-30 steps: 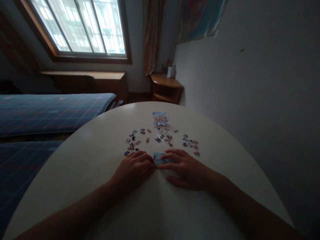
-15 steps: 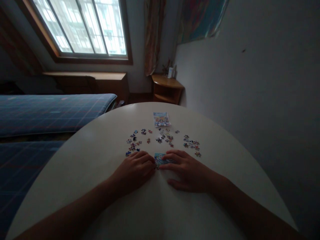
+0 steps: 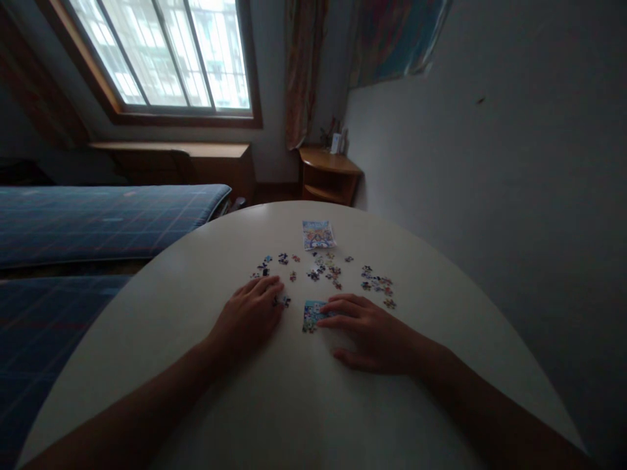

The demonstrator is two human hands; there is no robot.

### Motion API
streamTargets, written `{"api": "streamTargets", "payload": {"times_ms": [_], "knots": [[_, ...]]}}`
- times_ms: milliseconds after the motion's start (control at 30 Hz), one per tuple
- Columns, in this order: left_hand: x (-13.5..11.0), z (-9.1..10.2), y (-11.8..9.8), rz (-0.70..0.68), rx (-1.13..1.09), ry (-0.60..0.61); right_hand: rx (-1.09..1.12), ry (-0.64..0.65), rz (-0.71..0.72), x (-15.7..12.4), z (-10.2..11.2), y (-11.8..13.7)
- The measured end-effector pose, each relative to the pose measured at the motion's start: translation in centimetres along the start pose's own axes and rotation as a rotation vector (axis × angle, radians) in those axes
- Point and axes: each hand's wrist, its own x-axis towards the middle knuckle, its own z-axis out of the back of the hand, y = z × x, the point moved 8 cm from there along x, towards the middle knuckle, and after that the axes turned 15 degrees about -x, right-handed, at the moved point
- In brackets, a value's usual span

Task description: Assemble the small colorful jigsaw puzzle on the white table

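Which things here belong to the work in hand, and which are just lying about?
Part of the work:
joined puzzle section, partly under the right hand
loose puzzle pieces
picture sheet, probably
round table

Just around:
plaid mattress
window
curtain
corner shelf

The bench looks smooth with a faint sheen; the jigsaw pieces, printed card; the corner shelf, glossy wood; the mattress and curtain, cloth.
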Motion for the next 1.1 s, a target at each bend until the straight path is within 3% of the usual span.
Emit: {"api": "streamTargets", "payload": {"times_ms": [433, 1100], "knots": [[-0.2, 2.2, 3.0, 0.211, 0.068, -0.052, 0.027, -0.018, -0.012, -0.2, 0.2, -0.5], [0.1, 2.1, 3.5, 0.197, 0.002, -0.043, 0.022, 0.005, -0.009, -0.2, 0.2, -0.5]]}}
